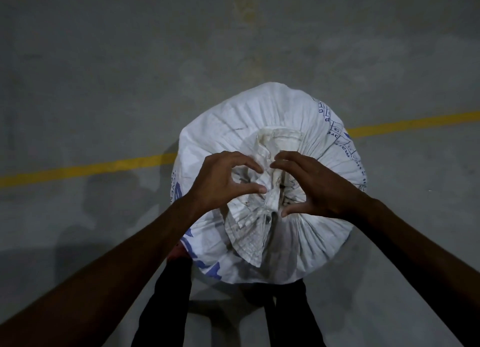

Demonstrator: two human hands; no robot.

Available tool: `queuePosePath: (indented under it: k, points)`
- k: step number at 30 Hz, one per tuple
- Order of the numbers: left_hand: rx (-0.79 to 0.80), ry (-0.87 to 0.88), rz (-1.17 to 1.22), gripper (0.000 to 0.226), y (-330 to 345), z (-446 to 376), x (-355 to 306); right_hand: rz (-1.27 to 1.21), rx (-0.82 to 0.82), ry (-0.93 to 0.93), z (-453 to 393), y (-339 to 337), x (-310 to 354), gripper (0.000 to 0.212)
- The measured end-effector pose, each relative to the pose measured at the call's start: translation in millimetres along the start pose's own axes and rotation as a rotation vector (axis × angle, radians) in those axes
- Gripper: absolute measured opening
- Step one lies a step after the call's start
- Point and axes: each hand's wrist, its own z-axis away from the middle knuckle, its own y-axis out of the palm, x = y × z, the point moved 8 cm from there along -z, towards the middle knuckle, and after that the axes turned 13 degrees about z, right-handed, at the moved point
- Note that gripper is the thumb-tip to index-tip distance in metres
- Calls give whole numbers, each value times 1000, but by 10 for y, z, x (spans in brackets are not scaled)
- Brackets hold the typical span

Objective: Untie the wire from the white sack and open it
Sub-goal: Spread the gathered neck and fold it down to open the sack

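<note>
A full white woven sack (306, 237) with blue print stands upright on the floor in front of me, seen from above. Its mouth is gathered into a bunched neck (268, 193) at the centre, with the loose fabric fanning out toward me. My left hand (223, 183) curves around the left side of the neck, thumb and fingertips touching the fabric. My right hand (311, 183) curves around the right side in the same way. The wire cannot be made out among the folds.
The grey concrete floor (104, 73) carries a yellow painted line (88, 167) running left to right behind the sack. My dark-trousered legs (166, 302) stand just below the sack. The lighting is dim.
</note>
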Motion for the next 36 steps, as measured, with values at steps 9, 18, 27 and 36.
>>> queuePosePath:
  k: [9,18,27,36]
  points:
    - [53,-147,136,33,9,-88,145,110,-17,-101,119,76,-78,64]
    - [95,-198,177,19,-265,-112,155,254,-85,-115,173,-10,-62,17]
    - [102,-220,142,20,-510,-156,282,-349,66,110,324,-131,-371,27]
    - [85,-205,-12,23,-834,-204,381,73,185,44,632,-8,-589,48]
